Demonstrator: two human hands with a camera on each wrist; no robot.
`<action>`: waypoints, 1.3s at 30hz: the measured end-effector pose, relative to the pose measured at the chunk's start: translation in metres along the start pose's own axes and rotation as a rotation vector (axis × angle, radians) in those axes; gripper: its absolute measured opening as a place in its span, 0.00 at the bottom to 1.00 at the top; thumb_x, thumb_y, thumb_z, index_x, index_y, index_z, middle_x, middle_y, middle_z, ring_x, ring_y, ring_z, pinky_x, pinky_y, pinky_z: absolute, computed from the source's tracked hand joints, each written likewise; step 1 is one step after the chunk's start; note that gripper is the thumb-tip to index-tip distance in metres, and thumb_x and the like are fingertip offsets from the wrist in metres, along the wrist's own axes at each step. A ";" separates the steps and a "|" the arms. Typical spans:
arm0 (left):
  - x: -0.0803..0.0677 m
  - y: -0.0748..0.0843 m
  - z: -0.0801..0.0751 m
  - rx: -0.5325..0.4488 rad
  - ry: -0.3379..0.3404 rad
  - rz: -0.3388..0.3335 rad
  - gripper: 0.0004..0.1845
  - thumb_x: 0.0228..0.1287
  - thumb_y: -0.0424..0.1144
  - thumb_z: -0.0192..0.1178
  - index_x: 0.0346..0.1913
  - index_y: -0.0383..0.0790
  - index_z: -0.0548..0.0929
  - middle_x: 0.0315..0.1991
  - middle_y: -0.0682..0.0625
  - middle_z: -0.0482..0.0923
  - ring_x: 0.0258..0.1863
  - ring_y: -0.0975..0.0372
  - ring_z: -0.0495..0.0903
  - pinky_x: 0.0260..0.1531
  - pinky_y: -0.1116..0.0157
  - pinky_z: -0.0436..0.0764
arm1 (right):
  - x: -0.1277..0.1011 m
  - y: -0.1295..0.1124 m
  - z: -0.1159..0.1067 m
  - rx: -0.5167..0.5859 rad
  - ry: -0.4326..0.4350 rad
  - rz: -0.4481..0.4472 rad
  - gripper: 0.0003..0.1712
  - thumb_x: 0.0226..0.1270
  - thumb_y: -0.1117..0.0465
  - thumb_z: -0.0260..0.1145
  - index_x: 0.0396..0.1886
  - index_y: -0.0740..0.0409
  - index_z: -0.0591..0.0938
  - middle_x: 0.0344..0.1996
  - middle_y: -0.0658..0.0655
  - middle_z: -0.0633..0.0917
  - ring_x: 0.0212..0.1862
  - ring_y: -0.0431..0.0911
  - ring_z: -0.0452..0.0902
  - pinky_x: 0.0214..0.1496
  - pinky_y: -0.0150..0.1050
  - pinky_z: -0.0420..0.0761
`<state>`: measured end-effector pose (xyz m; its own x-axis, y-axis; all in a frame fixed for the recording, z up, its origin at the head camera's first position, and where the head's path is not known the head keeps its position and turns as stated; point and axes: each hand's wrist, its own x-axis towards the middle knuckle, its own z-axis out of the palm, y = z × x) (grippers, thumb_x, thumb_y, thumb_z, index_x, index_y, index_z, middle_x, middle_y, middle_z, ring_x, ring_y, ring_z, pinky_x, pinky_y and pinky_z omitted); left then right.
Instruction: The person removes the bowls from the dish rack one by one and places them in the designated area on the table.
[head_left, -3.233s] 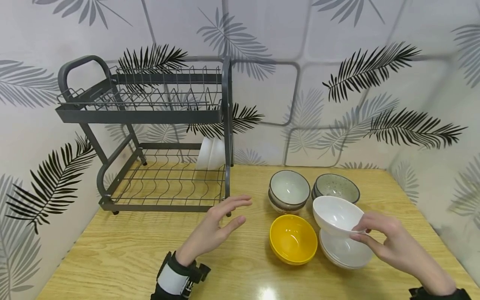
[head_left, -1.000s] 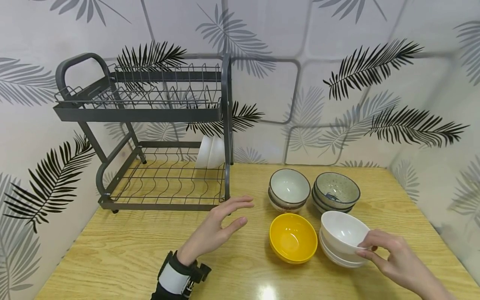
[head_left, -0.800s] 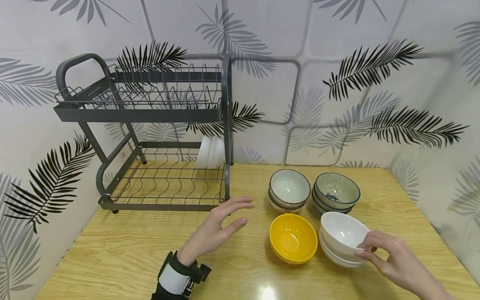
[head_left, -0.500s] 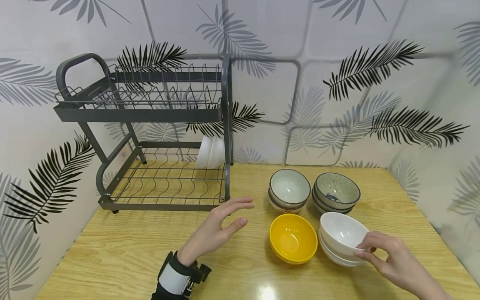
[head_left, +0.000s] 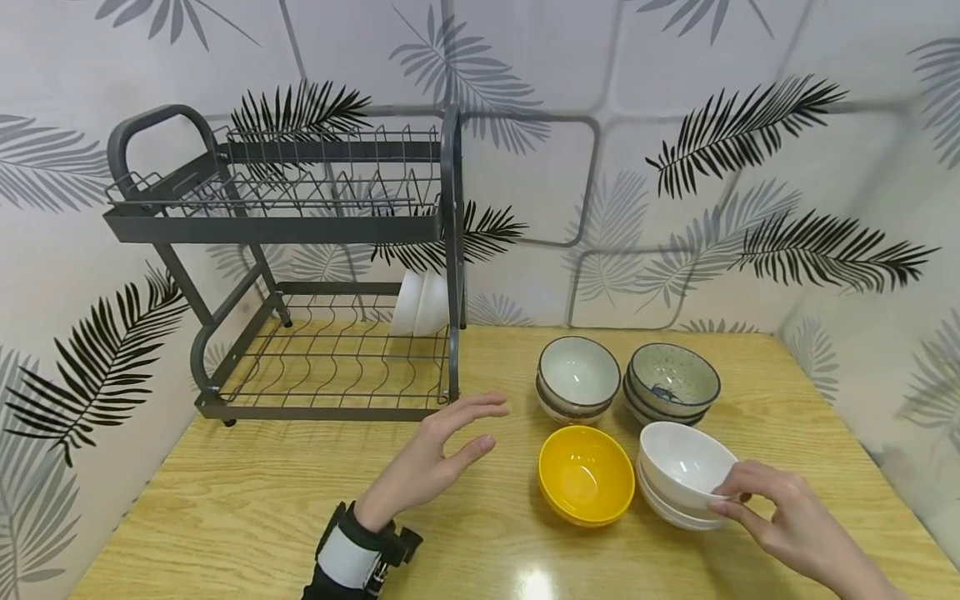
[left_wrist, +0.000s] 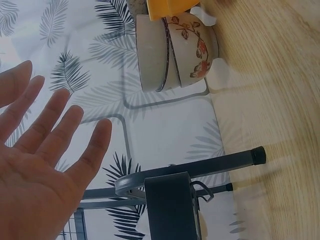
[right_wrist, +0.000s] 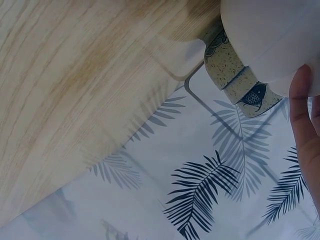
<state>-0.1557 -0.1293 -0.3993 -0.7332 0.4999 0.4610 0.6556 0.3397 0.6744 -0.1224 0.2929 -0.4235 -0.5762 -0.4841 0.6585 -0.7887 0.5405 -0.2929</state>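
My right hand (head_left: 783, 521) pinches the near right rim of a white bowl (head_left: 686, 457), thumb outside and fingers over the edge. That bowl sits tilted on a stack of white bowls (head_left: 678, 515). In the right wrist view a finger (right_wrist: 301, 105) lies against the white bowl's side. My left hand (head_left: 431, 454) is held over the table with fingers spread, holding nothing, between the dish rack and a yellow bowl (head_left: 587, 475). The left wrist view shows its palm and straight fingers (left_wrist: 45, 150).
A dark two-tier dish rack (head_left: 322, 413) stands at the left, with two white bowls (head_left: 420, 305) upright on its lower tier. Behind the yellow bowl are stacked pale bowls (head_left: 579, 375); speckled bowls (head_left: 672, 382) with a fish pattern stand at the back right. A patterned wall closes the back.
From about three seconds ago, my right hand has moved down and slightly right with the white bowl, bringing it onto the white stack. Over the last second it barely moves; my left hand stays put.
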 end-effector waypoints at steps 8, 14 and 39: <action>0.000 0.000 0.000 -0.008 -0.004 0.000 0.19 0.74 0.36 0.58 0.64 0.40 0.78 0.70 0.43 0.73 0.73 0.48 0.69 0.71 0.44 0.70 | -0.003 0.004 0.002 0.032 0.006 -0.016 0.16 0.47 0.66 0.79 0.28 0.42 0.83 0.27 0.37 0.81 0.31 0.26 0.75 0.34 0.19 0.75; 0.000 -0.001 0.000 -0.003 -0.001 0.001 0.19 0.74 0.36 0.58 0.64 0.40 0.78 0.70 0.43 0.73 0.72 0.48 0.70 0.70 0.43 0.71 | -0.005 0.007 0.003 0.062 -0.002 -0.011 0.18 0.45 0.70 0.80 0.28 0.43 0.83 0.26 0.39 0.82 0.31 0.27 0.75 0.33 0.20 0.74; 0.000 0.000 0.000 -0.001 -0.001 -0.007 0.19 0.74 0.36 0.58 0.65 0.41 0.78 0.70 0.45 0.73 0.72 0.49 0.70 0.71 0.44 0.70 | -0.007 0.007 0.004 0.031 -0.091 0.069 0.26 0.37 0.75 0.80 0.26 0.40 0.83 0.25 0.35 0.82 0.32 0.27 0.75 0.42 0.15 0.71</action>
<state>-0.1554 -0.1295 -0.3993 -0.7379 0.4981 0.4555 0.6500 0.3427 0.6783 -0.1248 0.2978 -0.4328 -0.6455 -0.5073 0.5710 -0.7518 0.5538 -0.3579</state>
